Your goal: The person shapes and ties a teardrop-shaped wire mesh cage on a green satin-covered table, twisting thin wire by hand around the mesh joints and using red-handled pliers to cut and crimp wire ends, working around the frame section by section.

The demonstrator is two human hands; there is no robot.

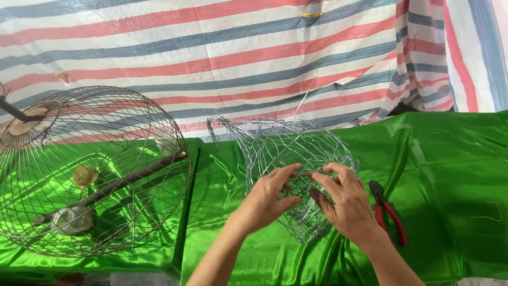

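Note:
A small woven wire basket of thin silvery wire lies on its side on the green satin cloth. My left hand grips its near wires from the left, fingers hooked into the mesh. My right hand holds the same near part from the right, thumb and fingers pinching the wires. The two hands almost touch each other over the basket's lower front. A twisted wire end sticks up at the basket's far left corner.
A large round wire cage on a dark rod stands at the left, with small cups inside. Red-handled pliers lie just right of my right hand. A striped red, blue and white tarp hangs behind the table.

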